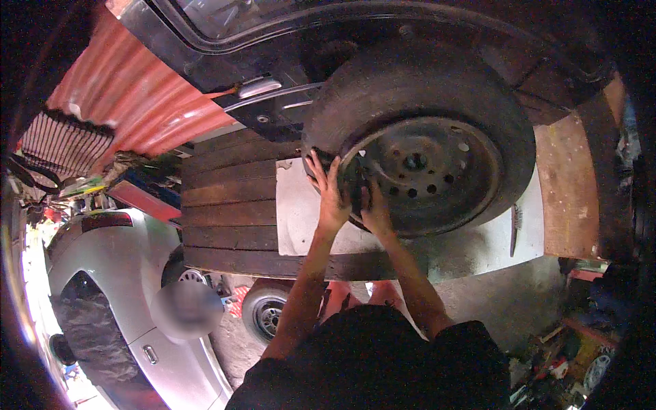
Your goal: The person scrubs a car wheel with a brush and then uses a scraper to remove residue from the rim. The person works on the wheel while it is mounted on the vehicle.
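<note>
A worn black tyre [410, 82] on a dark steel rim [437, 171] stands in front of me, under the wheel arch of a dark car [287, 61]. My left hand [330, 195] lies flat on the tyre's lower left sidewall, fingers spread. My right hand [374, 208] presses on the tyre's lower edge just beside it, fingers curled at the rim. Neither hand holds a loose object. Both forearms reach up from the lower edge.
Dark wooden planks [229, 212] and a pale slab [297, 225] lie behind the tyre. A silver car [137, 321] stands at lower left, a small spare wheel [265, 314] below. A red corrugated sheet [137, 96] is at upper left. Clutter fills the lower right corner [567, 362].
</note>
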`<state>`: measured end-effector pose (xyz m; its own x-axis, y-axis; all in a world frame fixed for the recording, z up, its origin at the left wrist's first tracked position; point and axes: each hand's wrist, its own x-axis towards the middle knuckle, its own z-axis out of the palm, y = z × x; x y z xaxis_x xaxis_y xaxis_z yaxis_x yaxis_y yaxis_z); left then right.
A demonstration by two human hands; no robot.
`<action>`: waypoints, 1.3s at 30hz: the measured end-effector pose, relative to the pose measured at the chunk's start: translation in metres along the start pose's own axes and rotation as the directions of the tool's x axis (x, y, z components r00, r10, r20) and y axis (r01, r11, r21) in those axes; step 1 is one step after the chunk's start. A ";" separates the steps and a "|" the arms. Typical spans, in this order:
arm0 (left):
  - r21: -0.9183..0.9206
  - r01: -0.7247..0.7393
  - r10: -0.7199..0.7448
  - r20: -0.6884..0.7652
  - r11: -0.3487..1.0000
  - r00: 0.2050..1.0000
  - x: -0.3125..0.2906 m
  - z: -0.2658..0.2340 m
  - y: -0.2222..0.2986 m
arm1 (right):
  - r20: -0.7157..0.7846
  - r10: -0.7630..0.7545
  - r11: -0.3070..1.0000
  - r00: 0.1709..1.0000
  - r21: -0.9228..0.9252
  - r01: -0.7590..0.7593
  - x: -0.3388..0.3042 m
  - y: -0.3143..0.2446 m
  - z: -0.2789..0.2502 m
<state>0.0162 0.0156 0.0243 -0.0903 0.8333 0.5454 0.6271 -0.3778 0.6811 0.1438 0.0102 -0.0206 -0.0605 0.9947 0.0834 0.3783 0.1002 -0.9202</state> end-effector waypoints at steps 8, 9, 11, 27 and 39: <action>-0.023 0.025 -0.025 0.008 0.999 1.000 -0.003 0.002 -0.003 | -0.110 0.097 0.979 0.989 0.188 -0.075 -0.005 -0.022 0.004; -0.022 0.041 -0.041 0.021 0.999 0.999 -0.007 0.002 -0.001 | -0.106 0.122 0.977 0.987 0.189 -0.101 -0.011 -0.027 0.001; -0.019 0.039 -0.038 0.050 0.999 0.998 -0.003 -0.001 -0.001 | -0.116 0.015 0.991 0.993 0.134 0.000 -0.029 0.001 0.013; -0.055 0.009 -0.006 0.062 0.998 0.998 0.002 -0.002 -0.014 | 0.122 0.206 0.970 0.971 0.108 -0.220 -0.023 0.003 -0.004; -0.076 0.027 -0.023 0.053 0.997 0.998 -0.001 -0.001 -0.016 | 0.308 0.314 0.898 0.898 0.211 -0.386 -0.026 0.027 -0.005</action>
<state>0.0051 0.0205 0.0137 -0.0634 0.8618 0.5032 0.5640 -0.3850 0.7305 0.1605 -0.0124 -0.0457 -0.2196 0.9176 -0.3315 0.1682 -0.2991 -0.9393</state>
